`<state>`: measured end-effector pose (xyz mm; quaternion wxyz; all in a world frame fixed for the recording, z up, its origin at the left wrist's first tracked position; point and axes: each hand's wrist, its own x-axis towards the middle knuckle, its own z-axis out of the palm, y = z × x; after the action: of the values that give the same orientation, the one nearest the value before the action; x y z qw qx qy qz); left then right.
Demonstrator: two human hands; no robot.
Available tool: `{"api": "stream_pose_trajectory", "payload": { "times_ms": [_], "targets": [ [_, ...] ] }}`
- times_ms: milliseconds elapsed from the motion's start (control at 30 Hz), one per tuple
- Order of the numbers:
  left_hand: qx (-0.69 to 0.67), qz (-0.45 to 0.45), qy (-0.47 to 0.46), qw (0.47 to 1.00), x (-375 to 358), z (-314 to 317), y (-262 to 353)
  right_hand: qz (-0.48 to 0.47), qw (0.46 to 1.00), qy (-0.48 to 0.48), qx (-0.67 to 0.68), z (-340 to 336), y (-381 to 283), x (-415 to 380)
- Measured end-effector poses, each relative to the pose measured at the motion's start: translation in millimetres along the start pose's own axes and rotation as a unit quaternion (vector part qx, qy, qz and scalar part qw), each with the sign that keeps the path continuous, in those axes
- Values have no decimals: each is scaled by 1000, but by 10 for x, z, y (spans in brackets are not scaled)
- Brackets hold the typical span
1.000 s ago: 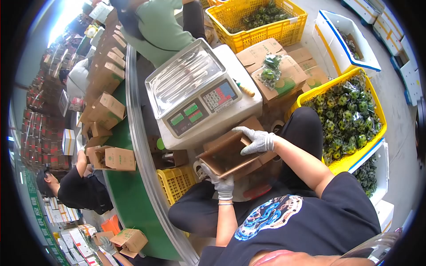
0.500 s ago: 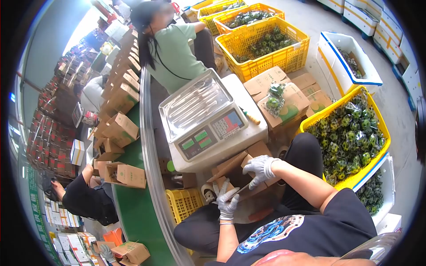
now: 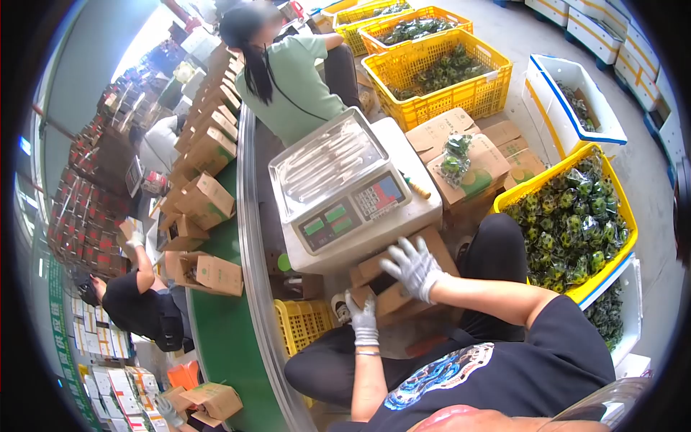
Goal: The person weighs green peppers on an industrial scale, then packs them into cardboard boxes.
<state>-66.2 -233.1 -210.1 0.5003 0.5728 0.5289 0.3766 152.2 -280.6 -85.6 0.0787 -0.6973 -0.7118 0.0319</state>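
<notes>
An open cardboard box (image 3: 403, 304) sits low between my knees, in front of the scale table. My right hand (image 3: 416, 269), in a grey glove, has its fingers spread over the upper side of the box. At the box's left end is my left hand (image 3: 362, 317), also gloved, with its fingers extended and apart against the cardboard. Neither hand holds anything that shows. A digital scale (image 3: 335, 180) with a metal tray rests on the white table (image 3: 425, 194) just beyond. Right of it, a bag of green produce (image 3: 455, 160) lies on a closed carton (image 3: 476, 171).
Yellow crates (image 3: 628, 216) of bagged produce stand right and ahead (image 3: 439, 104). White foam boxes (image 3: 612, 137) are at the right. A green conveyor (image 3: 223, 324) with open cartons (image 3: 219, 275) runs along the left. Co-workers sit ahead (image 3: 295, 86) and across the conveyor (image 3: 147, 306).
My right hand has opened and spread over the box. My left hand has moved slightly down, its fingers now straighter. The box flaps are lower. The view has shifted slightly.
</notes>
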Motion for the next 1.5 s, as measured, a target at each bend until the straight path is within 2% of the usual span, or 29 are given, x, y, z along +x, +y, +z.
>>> {"api": "stream_pose_trajectory", "payload": {
  "times_ms": [33,67,100,167,200,233,300,367,433,500,533,567,633,700,767,833,900,933,1067,1133,1200,1233,1267,1300,1367,1400,1433,1467,1500],
  "targets": [
    [58,55,28,996,1,-8,-18,-13,1000,10,1,132,-37,-101],
    [67,18,32,997,-30,-7,64,-54,997,44,-20,351,-34,-237],
    [78,28,24,996,-15,-7,18,-115,990,74,43,449,3,-370],
    [77,-31,19,996,-24,80,377,-160,982,97,25,342,-13,-465],
    [-56,-43,22,997,14,94,321,-158,984,8,82,237,20,-399],
    [-44,-32,-8,999,54,51,391,-93,970,12,223,246,60,-318],
    [-30,-49,-8,998,82,33,568,30,938,164,303,260,82,-144],
    [28,-21,-10,999,171,-25,393,165,923,81,339,221,70,29],
    [177,32,5,984,212,-61,209,227,913,-78,330,311,53,132],
    [188,15,13,982,212,0,233,228,910,-127,323,177,100,192],
    [261,-20,18,965,218,14,323,226,920,-127,295,227,80,220],
    [273,-20,29,962,225,29,375,209,934,-105,270,210,128,193],
    [413,81,91,902,127,114,672,181,957,-37,225,125,304,298],
    [529,101,47,841,81,296,1057,210,952,112,191,-94,745,451],
    [567,216,23,794,142,439,965,291,930,112,194,-399,1242,636],
    [563,220,-27,796,160,607,1052,363,930,61,12,-357,1720,847],
    [532,257,-91,802,243,672,802,406,911,-41,-55,-462,2051,939],
    [517,255,-91,812,263,696,788,375,922,-43,-84,-370,2264,946],
    [518,249,-92,813,294,701,820,382,920,-74,49,-272,2617,1064],
    [439,315,-86,837,326,591,742,388,918,-81,24,-247,2682,1065],
    [438,312,-120,834,177,552,961,344,932,-113,-10,-10,2839,1110],
    [468,339,-162,800,152,560,981,337,935,-110,-11,-107,2767,1047],
    [551,335,-207,736,83,596,1177,366,930,-23,15,-115,2689,995],
    [595,281,-233,716,65,634,1279,340,935,-40,95,-98,2784,1019],
    [574,279,-239,732,173,667,1289,296,842,48,448,-265,2696,872],
    [480,293,-260,785,322,601,1237,202,762,110,605,-333,2628,821],
    [435,316,-221,814,453,455,1149,164,695,131,688,-463,2497,751],
    [231,232,-205,922,505,382,1185,148,652,180,721,-711,2227,510],
    [29,82,-181,980,398,311,1428,98,597,234,761,-648,2078,427]
  ]
}}
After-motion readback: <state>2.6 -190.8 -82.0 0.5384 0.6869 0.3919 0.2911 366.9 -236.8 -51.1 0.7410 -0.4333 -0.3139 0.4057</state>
